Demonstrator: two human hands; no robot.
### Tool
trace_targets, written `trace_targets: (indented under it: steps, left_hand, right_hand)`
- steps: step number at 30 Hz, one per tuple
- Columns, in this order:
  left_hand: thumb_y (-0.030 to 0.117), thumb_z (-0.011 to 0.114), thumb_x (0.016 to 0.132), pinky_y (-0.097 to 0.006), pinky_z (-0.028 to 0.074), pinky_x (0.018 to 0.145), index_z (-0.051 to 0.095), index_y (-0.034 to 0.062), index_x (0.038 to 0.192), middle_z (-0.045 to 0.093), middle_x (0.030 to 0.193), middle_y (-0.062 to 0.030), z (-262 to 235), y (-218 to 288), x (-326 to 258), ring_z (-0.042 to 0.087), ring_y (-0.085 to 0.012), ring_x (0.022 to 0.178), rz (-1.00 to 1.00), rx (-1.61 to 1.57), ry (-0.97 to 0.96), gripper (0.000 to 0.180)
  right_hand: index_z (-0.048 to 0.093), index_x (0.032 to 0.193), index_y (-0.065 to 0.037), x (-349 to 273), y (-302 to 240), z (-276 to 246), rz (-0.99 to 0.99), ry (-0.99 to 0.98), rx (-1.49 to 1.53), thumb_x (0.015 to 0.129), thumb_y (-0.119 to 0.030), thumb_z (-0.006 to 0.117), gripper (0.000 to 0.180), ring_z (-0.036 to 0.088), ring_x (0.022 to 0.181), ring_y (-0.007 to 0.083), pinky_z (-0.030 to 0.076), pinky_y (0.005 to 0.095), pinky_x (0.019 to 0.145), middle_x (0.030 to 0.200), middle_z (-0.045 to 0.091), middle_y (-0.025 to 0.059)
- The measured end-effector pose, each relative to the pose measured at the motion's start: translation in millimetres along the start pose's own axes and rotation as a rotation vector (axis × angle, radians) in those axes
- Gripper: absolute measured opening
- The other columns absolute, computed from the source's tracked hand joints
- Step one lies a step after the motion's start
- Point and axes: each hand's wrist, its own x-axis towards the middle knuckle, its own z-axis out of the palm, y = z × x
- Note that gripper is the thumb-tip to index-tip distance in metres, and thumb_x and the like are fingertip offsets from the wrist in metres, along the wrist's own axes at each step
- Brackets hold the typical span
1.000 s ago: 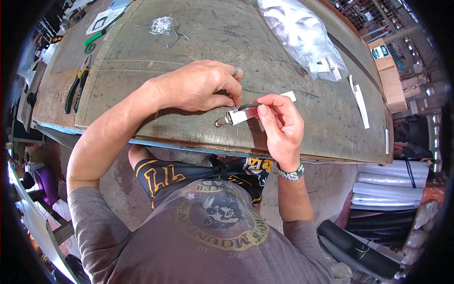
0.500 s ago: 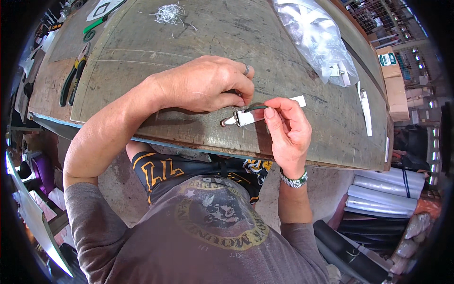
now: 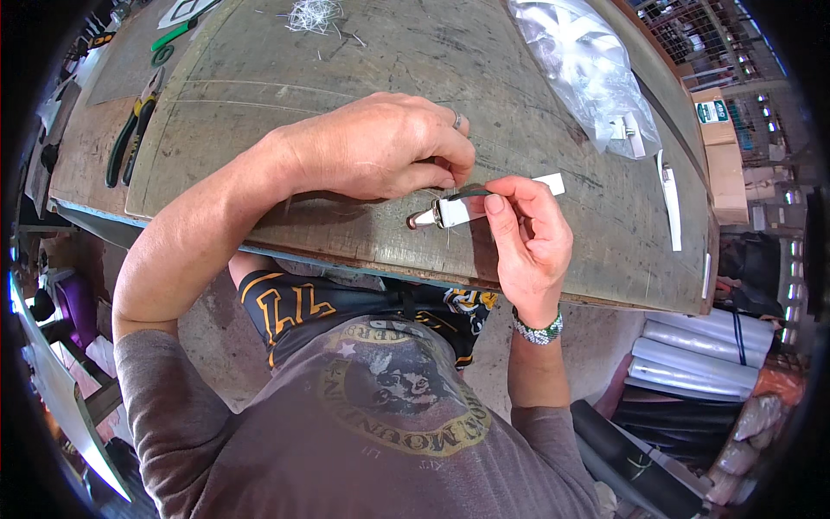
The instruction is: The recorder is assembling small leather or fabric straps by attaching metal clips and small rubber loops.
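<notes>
On the near part of the worktable lies a white strap (image 3: pixel 469 209) with a metal buckle (image 3: pixel 439 213) at its left end. A dark narrow strip (image 3: pixel 471 193) runs from the buckle toward my right fingertips. My right hand (image 3: pixel 534 233) pinches the strap between thumb and forefinger; its white end shows beyond the hand. Just above the buckle, my left hand (image 3: pixel 393 147) is closed, with thumb and finger pressed together. Whatever sits in that pinch is too small to make out. A ring is on this hand.
The wooden worktable (image 3: pixel 285 138) carries a pile of white thread scraps (image 3: pixel 313 16), pliers (image 3: pixel 136 130) and a green-handled tool (image 3: pixel 175 35) on the left. A clear plastic bag (image 3: pixel 588 69) lies at the far right, near another white strap (image 3: pixel 669 203). Rolls of material (image 3: pixel 696 368) lie below.
My left hand has shifted slightly right, its fingers staying pinched by the buckle. The strap and right hand have barely moved; the dark strip lies flatter.
</notes>
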Motion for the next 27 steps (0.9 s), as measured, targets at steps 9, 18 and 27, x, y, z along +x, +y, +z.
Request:
trace_targets:
  steps: [9,18,27]
  left_hand:
    - [0.009,0.062,0.089,-0.032,0.052,0.076,0.067,0.0009,0.104,0.07,0.094,-0.0129,-66,-23,-12,0.066,-0.0212,0.082,-0.46,0.459,0.33,0.018]
    - [0.02,0.076,0.08,-0.04,0.051,0.083,0.067,0.004,0.101,0.061,0.097,-0.0125,-5,44,-12,0.062,-0.0317,0.093,-0.153,0.353,0.281,0.028]
    - [0.007,0.079,0.07,-0.04,0.048,0.071,0.061,0.0052,0.088,0.056,0.086,-0.0082,36,63,-6,0.058,-0.0296,0.083,-0.169,0.319,0.312,0.026]
  right_hand:
    - [0.058,0.114,0.003,-2,2,-8,0.042,0.028,0.313,0.099,-0.006,0.058,0.017,0.068,0.089,0.0145,0.053,0.0254,0.078,0.096,0.07,0.011]
    - [0.056,0.115,0.002,0,9,-18,0.052,0.227,0.632,0.1,-0.006,0.057,0.017,0.069,0.085,0.017,0.055,0.0287,0.079,0.097,0.071,0.0135]
    - [0.057,0.115,0.001,1,3,-24,0.0,0.265,0.624,0.099,-0.008,0.058,0.018,0.069,0.085,0.0177,0.056,0.0298,0.079,0.099,0.07,0.0147]
